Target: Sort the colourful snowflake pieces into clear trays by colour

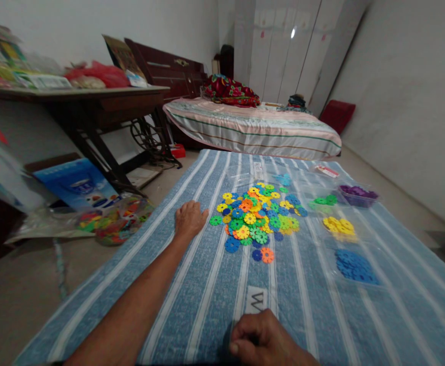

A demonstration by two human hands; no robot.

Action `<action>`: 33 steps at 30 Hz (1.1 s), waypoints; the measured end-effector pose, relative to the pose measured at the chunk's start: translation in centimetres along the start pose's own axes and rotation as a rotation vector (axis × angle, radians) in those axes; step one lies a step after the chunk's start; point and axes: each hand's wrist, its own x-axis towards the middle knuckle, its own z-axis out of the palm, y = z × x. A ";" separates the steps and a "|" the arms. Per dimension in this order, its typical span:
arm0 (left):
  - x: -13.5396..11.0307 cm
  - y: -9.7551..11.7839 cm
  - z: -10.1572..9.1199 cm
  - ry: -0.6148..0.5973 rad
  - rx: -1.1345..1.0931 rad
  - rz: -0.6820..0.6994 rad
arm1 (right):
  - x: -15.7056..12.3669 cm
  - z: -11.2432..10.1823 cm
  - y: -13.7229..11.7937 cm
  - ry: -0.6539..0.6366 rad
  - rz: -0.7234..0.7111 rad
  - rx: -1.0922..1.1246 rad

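Observation:
My left hand lies on the striped cloth, palm down with the thumb apart, just left of a heap of notched plastic discs. The discs are yellow, green, blue and orange; a green disc lies closest to the thumb. Near the bottom edge, my right hand is curled closed; what its fingers hold, if anything, is hidden. Just beyond it is a white label with a dark W. An orange disc and a dark blue disc lie at the heap's near side.
On the right, clear trays hold sorted discs: blue, yellow, green and purple. Light blue pieces lie at the back. Beyond the table is a bed; a sewing-machine table stands left.

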 end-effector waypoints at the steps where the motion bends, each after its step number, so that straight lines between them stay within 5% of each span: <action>1: 0.0 0.0 0.0 -0.003 0.000 -0.002 | 0.0 0.0 0.0 0.000 -0.003 -0.006; 33: -0.2 -0.3 0.1 -0.026 -0.017 -0.005 | 0.2 -0.1 1.0 -0.014 -0.022 -0.037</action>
